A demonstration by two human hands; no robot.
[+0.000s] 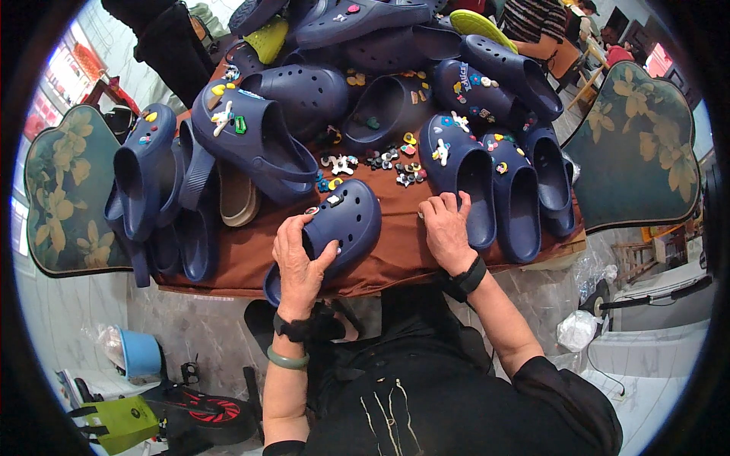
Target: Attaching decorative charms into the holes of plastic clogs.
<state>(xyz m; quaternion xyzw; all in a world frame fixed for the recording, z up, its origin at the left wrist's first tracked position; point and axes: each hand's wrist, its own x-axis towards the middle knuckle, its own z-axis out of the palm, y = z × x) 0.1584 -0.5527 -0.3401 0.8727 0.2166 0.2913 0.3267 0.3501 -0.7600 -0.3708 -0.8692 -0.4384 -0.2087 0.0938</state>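
Observation:
My left hand (298,258) grips a navy foam clog (340,222) by its heel end, toe pointing away, resting on the brown cloth-covered table (395,243). The clog carries two small charms near its toe. My right hand (445,226) lies palm down on the cloth just right of that clog, fingers against the side of another navy clog (465,178) and holding nothing that I can see. A scatter of small coloured shoe charms (384,161) lies on the cloth beyond both hands.
Several more navy clogs (258,129) pile over the back and left of the table, some with charms, plus a yellow-green one (268,39). Patterned chair backs stand at left (65,190) and right (635,144). A blue bucket (138,353) sits on the floor lower left. Another person sits at far top right.

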